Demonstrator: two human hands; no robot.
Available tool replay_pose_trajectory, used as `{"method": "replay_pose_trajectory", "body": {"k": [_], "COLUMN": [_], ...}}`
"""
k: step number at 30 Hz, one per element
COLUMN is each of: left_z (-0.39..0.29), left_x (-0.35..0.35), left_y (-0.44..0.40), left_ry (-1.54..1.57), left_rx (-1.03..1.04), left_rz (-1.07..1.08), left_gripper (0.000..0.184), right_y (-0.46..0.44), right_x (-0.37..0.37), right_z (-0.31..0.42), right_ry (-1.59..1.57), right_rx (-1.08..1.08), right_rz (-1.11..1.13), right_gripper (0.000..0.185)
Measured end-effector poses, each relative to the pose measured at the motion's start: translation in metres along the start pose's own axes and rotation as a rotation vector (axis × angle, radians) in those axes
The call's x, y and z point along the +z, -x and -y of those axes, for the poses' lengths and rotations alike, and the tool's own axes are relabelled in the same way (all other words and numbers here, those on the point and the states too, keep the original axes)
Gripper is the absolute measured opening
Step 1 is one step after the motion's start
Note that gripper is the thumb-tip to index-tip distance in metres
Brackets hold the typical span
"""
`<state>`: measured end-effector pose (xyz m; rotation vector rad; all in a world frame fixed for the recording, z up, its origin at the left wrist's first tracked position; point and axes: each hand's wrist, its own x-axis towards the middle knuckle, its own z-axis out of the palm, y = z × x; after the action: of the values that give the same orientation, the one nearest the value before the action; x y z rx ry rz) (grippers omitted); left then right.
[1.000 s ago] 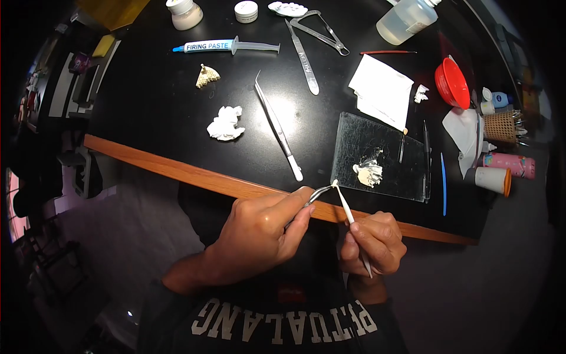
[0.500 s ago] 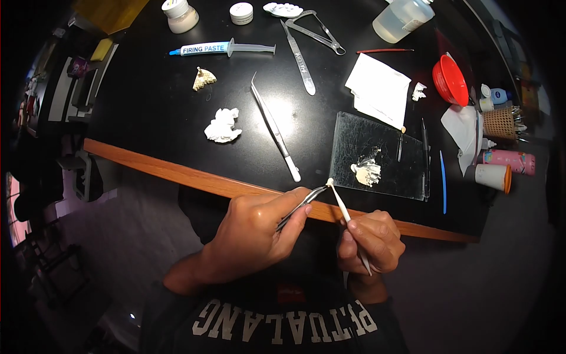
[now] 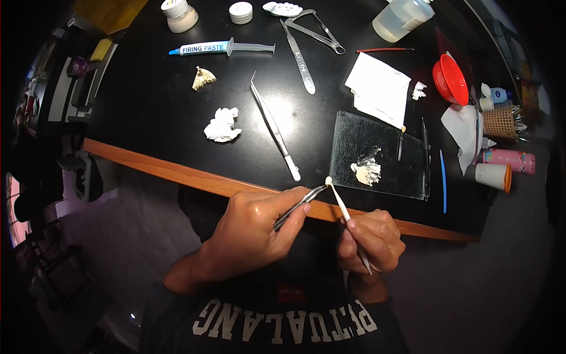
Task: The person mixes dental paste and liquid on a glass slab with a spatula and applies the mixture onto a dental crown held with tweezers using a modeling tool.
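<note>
My left hand (image 3: 256,227) is closed on metal tweezers (image 3: 299,209), whose tips meet a tiny cream tooth-like piece (image 3: 328,180) just above the table's front edge. In my right hand (image 3: 371,239), a slim white-handled tool (image 3: 343,207) is pinched like a pen, its fine tip touching or very close to that piece. Right beside them lies a dark glass slab (image 3: 351,133) bearing a smear of cream paste (image 3: 368,172). A second pair of tweezers (image 3: 272,127) with a white end rests left of the slab.
Behind are a firing paste syringe (image 3: 206,48), a perforated cream piece (image 3: 203,78), crumpled tissue (image 3: 223,125), a metal caliper (image 3: 318,32) and folded white tissue (image 3: 377,88). At right stand a red bowl (image 3: 451,79), a cup (image 3: 492,177) and a blue stick (image 3: 443,180).
The small cream piece and the tool tips have shifted very slightly up and left. Both hands keep their grips, and the things on the table stay put.
</note>
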<state>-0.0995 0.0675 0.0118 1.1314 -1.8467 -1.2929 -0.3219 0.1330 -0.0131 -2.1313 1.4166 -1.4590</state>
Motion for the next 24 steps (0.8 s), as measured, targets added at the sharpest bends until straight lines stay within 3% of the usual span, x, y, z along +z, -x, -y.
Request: {"method": "replay_pose_trajectory", "body": {"k": [3, 24], "left_z": [0.0023, -0.0022], "left_x": [0.0012, -0.0024], "left_y": [0.001, -0.0012], "left_ry": [0.003, 0.046], "left_rx": [0.008, -0.025], "left_rz": [-0.011, 0.021], "left_gripper": [0.018, 0.016], "right_y": [-0.0029, 0.0006], "right_x": [-0.0006, -0.0019], "right_z": [0.0, -0.0011], "right_ry": [-0.016, -0.041], "right_rx": [-0.011, 0.012], "right_rz": [-0.007, -0.003], "right_gripper": [0.025, 0.023]}}
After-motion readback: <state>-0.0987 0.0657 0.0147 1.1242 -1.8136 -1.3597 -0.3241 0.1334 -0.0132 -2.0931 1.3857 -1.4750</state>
